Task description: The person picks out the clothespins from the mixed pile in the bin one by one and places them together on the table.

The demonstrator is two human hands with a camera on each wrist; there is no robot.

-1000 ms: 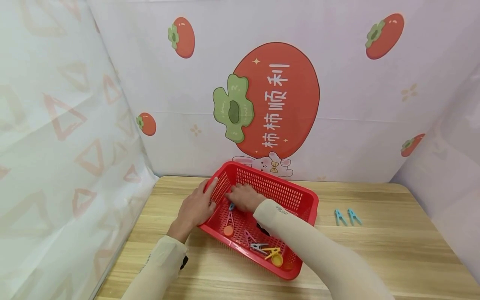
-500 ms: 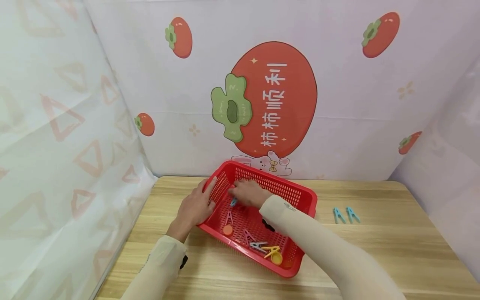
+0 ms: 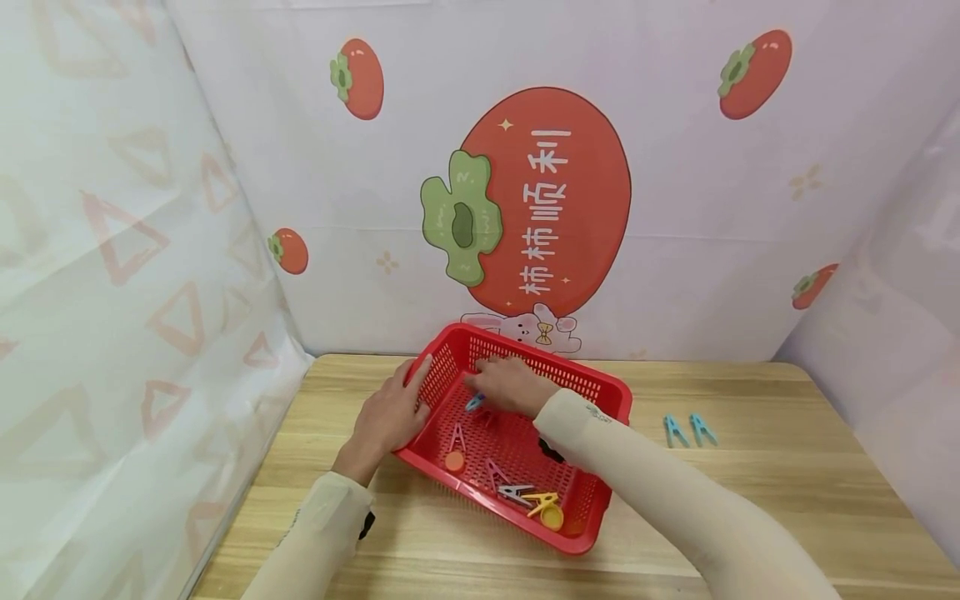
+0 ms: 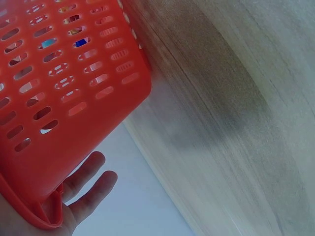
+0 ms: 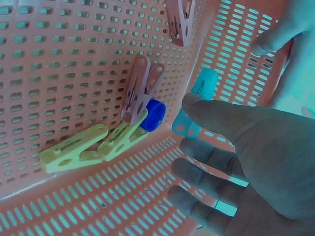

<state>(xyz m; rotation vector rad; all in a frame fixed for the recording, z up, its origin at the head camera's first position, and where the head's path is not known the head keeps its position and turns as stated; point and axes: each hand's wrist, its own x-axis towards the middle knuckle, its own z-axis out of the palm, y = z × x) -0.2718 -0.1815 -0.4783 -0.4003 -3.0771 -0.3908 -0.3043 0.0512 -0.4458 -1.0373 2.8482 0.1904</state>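
Note:
A red perforated basket [image 3: 525, 546] stands at an angle on the table. My left hand [image 3: 390, 414] holds its left rim, thumb on the inner side, and fingers show outside below the rim in the left wrist view. Inside the basket near the back left, my right hand [image 3: 513, 386] pinches a blue clothespin [image 5: 208, 82] between thumb and index finger, the other fingers spread. Also lying in the basket are a pink clothespin [image 3: 457, 437], an orange-red round cap [image 3: 454, 461], a second pink clothespin [image 3: 495, 472], a grey clothespin [image 3: 514, 493], a yellow clothespin [image 3: 542, 503] and a yellow round cap [image 3: 552, 517].
Two light blue clothespins [image 3: 676, 431] lie side by side on the wooden table [image 3: 765, 500], right of the basket. A printed cloth wall [image 3: 697, 283] rises close behind the basket, and white sheets [image 3: 135, 350] close in both sides.
My right hand has shifted a little to the right with the blue clothespin, away from the basket's left wall. The left hand stays at the rim.

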